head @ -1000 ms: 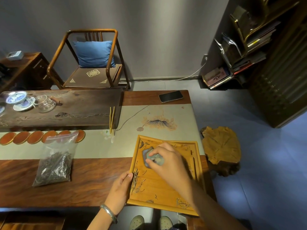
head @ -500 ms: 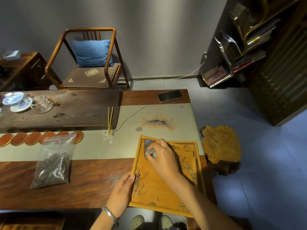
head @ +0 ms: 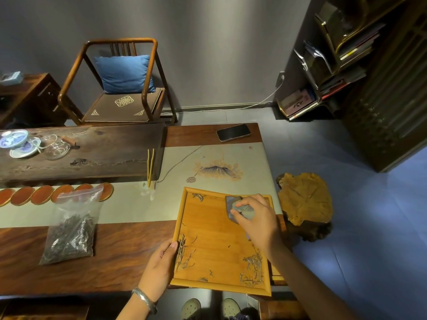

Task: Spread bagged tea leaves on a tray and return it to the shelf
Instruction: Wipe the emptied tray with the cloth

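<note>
Now: cloth on tray, bag off to the side

Here the tray (head: 221, 236) sits at the near edge of the surface (head: 111, 269), partly on the pale runner (head: 219, 158) w/ a painted lotus. R hand (head: 256, 218) has its grip closed on a crumpled grey cloth (head: 235, 207), pressed to the tray floor near the far-right corner. L hand (head: 159, 266) grips the tray's left rim, thumb over the edge, bracelet (head: 144, 299) on the wrist. Loose tea strands (head: 183, 252) lie along the left side & in the near-right corner; a few at the far left.

Bag (head: 71, 229) of dark tea lies on the surface well left of the tray, zip top resting over the row of round orange coasters (head: 41, 195). Phone (head: 233, 132) face-up at the far edge. Yellow tongs (head: 150, 167) lean by the dark slab (head: 80, 153), which carries blue-white cups (head: 13, 139) & a glass pitcher (head: 56, 147). Chair (head: 122, 88) w/ blue cushion behind; shelf (head: 335, 65) w/ books at far right; stump stool (head: 305, 204) just beside the surface
</note>
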Tool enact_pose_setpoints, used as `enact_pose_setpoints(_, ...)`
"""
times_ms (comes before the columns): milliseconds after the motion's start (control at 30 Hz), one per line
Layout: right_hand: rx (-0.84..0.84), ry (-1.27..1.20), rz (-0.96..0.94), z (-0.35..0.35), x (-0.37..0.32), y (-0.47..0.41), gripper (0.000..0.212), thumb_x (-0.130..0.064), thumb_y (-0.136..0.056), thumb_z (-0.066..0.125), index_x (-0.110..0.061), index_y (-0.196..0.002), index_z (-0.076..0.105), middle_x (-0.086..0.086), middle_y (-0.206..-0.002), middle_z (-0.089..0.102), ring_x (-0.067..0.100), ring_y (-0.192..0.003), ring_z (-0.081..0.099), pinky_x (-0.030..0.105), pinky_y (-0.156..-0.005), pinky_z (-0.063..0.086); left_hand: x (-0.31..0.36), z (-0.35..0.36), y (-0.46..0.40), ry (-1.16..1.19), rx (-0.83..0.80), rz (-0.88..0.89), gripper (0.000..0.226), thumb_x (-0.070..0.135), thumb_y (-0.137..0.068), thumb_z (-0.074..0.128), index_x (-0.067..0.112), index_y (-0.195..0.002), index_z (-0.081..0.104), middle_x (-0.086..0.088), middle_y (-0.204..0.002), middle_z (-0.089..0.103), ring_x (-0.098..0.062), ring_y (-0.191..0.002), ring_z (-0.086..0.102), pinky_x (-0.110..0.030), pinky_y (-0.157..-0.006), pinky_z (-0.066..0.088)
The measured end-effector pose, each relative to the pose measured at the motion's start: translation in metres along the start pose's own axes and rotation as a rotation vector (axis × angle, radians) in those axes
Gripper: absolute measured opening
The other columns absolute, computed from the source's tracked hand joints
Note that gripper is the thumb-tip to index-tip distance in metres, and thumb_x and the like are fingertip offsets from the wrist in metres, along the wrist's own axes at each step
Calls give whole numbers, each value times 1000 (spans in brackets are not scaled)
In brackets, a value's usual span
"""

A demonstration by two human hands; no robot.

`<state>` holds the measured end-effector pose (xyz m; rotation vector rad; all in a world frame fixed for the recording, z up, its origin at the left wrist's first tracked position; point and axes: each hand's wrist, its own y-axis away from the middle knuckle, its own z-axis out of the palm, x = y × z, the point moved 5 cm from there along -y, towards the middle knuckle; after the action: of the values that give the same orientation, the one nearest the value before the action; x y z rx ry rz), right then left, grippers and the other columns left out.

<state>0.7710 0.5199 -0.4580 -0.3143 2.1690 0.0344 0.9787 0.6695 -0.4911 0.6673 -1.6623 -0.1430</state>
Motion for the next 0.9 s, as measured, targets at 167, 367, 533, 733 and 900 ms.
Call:
enact_pose_setpoints(167,-95,-119,-123,11,-44,29,15,-21,-73,79,-15,-85,71,-8,-96,59,0,-88,56,9,-73,43,5,5,-4,44,0,5,28,23,-98,39,16,-106,65,-4,-97,73,-18,-90,69,-28,-79,49)
enact_pose_setpoints(367,-222,-103,-236,33,-74,63,18,-26,-80,72,-13,-92,69,-4,-100,56,4,-91,54,14,-75,45,11,12,-5,66,18,58,28,17,-98,40,11,-104,66,-7,-99,70,-20,-95,63,-34,-89,45)
enact_pose_setpoints(533,-347,32,-290,49,-73,84,21,-33,-87,58,-16,-97,65,-5,-104,53,11,-89,56,29,-74,50,6,12,-8,97,63,59,26,14,-98,41,10,-88,65,-3,-77,64,-20,-76,55,-28,-70,44)
enact_pose_setpoints(733,-377,200,-315,71,-70,85,21,-31,-91,50,-14,-100,60,-2,-108,49,21,-89,59,36,-74,54,-10,11,-12,53,77,-8,25,25,-98,41,18,-93,65,-9,-77,61,-24,-70,49,-12,-41,40)
enact_pose_setpoints(900,-325,247,-354,80,-69,75,18,-29,-91,53,-15,-98,60,0,-105,51,22,-84,60,38,-67,55,-8,9,-7,65,73,31,28,22,-98,40,18,-94,67,-4,-84,68,-23,-77,59,-23,-65,48)
